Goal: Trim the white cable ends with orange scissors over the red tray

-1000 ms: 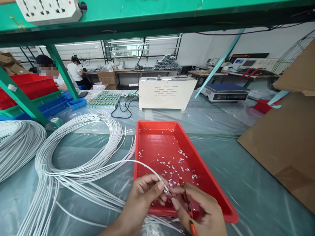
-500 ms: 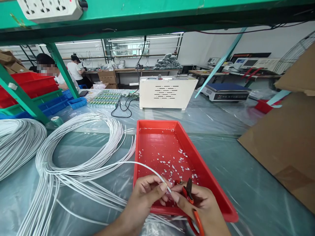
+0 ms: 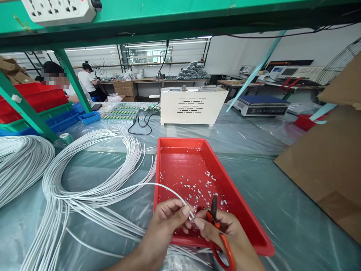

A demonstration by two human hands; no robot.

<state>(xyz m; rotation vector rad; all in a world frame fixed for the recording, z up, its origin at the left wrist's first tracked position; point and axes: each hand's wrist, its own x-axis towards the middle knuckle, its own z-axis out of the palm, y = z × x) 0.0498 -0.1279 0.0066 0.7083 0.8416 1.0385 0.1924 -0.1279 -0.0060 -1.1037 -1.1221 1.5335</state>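
Note:
My left hand [image 3: 169,222] pinches a white cable [image 3: 169,189] close to its end, thumb on top. The cable arcs over from a large coil of white cables [image 3: 93,165] on the left. In my right hand [image 3: 225,233] lie orange-handled scissors [image 3: 225,246], dark blades pointing up and a handle loop below the palm. The right thumb and fingertips are at the cable's tip, and whether they grip it is hard to see. Both hands are over the near end of a red tray [image 3: 180,158] with small white and silvery scraps [image 3: 207,182] on its floor.
A second cable coil [image 3: 22,165] lies at far left. Behind the tray stands a cream machine [image 3: 193,107], with a weighing scale [image 3: 259,105] to its right. Cardboard [image 3: 324,173] leans in at right. A green shelf beam [image 3: 169,19] crosses overhead. Two people sit beyond, at left.
The right fingertips have drawn back slightly at the cable's tip. The scissors have turned a little, blades more upright. My left hand keeps its pinch, and the view has shifted slightly.

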